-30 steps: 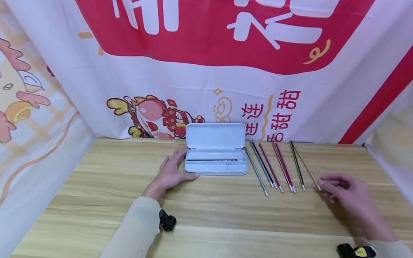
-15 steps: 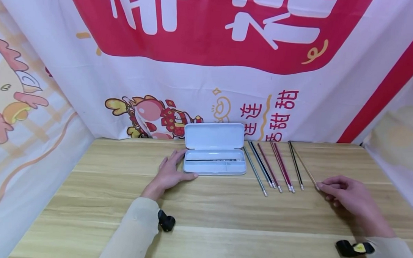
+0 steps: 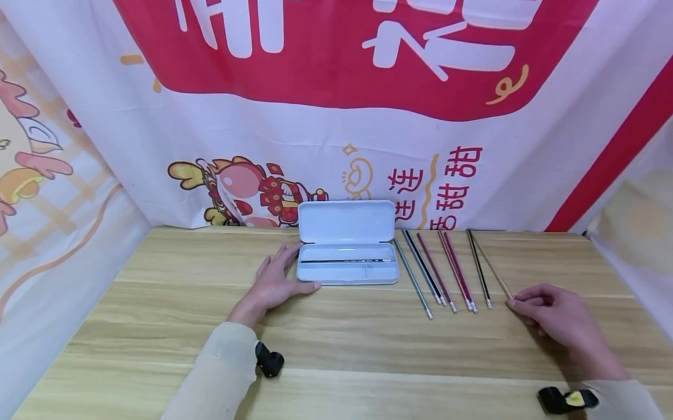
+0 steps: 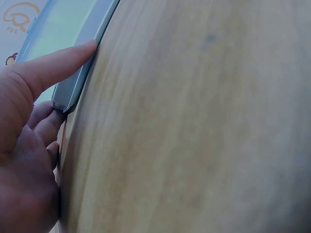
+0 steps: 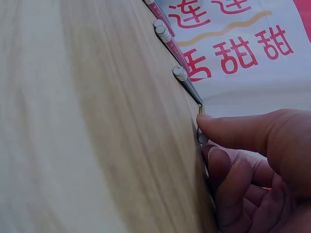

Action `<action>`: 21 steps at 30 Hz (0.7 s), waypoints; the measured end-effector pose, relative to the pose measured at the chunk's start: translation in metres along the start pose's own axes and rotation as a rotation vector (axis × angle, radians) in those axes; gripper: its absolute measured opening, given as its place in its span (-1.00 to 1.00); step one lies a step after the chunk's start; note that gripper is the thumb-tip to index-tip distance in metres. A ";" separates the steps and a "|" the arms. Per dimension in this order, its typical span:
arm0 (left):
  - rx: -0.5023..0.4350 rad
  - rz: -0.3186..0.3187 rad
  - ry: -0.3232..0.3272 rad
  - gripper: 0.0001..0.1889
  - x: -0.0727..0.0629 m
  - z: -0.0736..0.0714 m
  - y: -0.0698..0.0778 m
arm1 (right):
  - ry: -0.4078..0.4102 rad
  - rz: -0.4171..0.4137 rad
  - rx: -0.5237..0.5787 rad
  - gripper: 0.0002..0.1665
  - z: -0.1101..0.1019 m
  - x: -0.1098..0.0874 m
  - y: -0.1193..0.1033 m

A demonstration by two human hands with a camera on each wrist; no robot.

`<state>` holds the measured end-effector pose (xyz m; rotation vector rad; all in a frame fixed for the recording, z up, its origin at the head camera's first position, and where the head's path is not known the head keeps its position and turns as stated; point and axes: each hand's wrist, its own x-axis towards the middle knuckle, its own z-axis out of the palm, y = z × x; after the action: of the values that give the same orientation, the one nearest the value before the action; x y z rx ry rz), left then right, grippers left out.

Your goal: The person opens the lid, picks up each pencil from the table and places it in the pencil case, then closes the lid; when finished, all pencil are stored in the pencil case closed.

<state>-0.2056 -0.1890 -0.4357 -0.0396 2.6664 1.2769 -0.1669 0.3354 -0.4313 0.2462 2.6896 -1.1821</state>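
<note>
An open light-blue pencil case (image 3: 347,281) stands at the back of the table, lid upright, with one dark pencil (image 3: 340,261) lying inside. My left hand (image 3: 275,286) holds its left end, thumb along the front edge and fingers at the side; the left wrist view shows the thumb (image 4: 63,63) on the rim. To the right, my right hand (image 3: 555,313) pinches the eraser end of a natural-wood pencil (image 3: 493,265) between thumb and finger. In the right wrist view the eraser tip (image 5: 202,139) shows just below the thumb. The other fingers are curled beneath.
Several pencils lie side by side between the case and my right hand: green (image 3: 414,279), dark blue (image 3: 423,265), red (image 3: 457,270) and black (image 3: 480,269). A printed cloth (image 3: 294,134) hangs right behind the wooden table (image 3: 365,341).
My right thumb and finger have come together on the wooden pencil's eraser end, which has shifted slightly left and away from me. My left hand stays on the case. The head view drifts slightly.
</note>
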 end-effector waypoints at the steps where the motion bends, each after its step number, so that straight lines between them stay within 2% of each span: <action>1: 0.000 0.001 -0.001 0.06 0.000 0.000 0.000 | 0.003 -0.003 -0.005 -0.37 0.000 0.000 0.000; 10: -0.015 -0.011 -0.002 0.07 0.000 -0.002 0.002 | 0.022 -0.039 -0.065 -0.44 0.001 0.000 0.001; 21: -0.077 -0.027 -0.018 0.05 0.000 -0.004 0.002 | 0.028 -0.026 -0.098 -0.48 0.002 -0.001 -0.001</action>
<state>-0.2061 -0.1907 -0.4315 -0.0739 2.5922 1.3650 -0.1663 0.3332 -0.4319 0.2146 2.7733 -1.0577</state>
